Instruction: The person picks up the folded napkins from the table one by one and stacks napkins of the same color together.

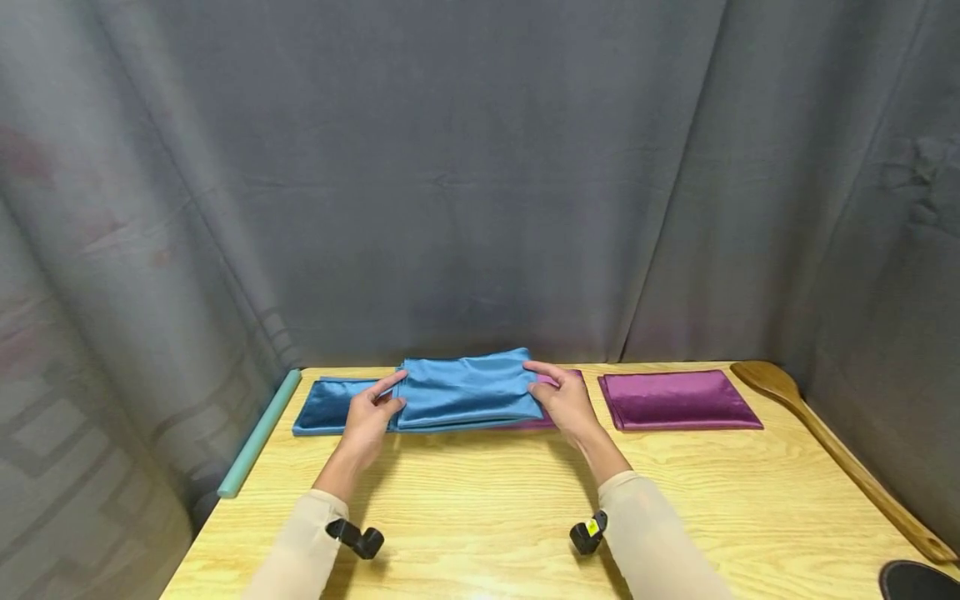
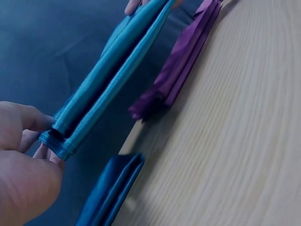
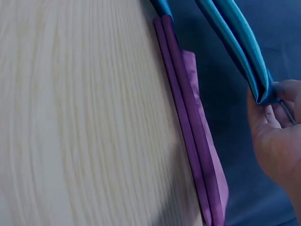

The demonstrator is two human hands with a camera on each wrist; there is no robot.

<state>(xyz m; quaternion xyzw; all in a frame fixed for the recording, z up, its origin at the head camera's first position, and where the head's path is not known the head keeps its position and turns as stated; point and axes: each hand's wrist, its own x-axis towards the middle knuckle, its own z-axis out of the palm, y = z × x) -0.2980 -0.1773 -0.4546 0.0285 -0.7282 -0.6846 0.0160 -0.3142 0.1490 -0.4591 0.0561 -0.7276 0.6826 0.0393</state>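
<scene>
Above the back of the bench [image 1: 480,500], our left hand [image 1: 366,423] and right hand [image 1: 567,406] pinch opposite ends of the light-blue folded cloth [image 1: 468,392]; we'd best keep it level, fingers [image 1: 387,384] gathering every layer so no fold slips.

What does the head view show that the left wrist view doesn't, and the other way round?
Head only: green rod, wooden spoon and a dark object cut off at the lower right.
Left wrist only: a visible gap between the held blue cloth and the purple cloth, which overlap in the head view.
Both: those two cloths, the lying blue cloth, left hand, right hand (mere fingertips in the wrist view), wooden table and curtain.
</scene>
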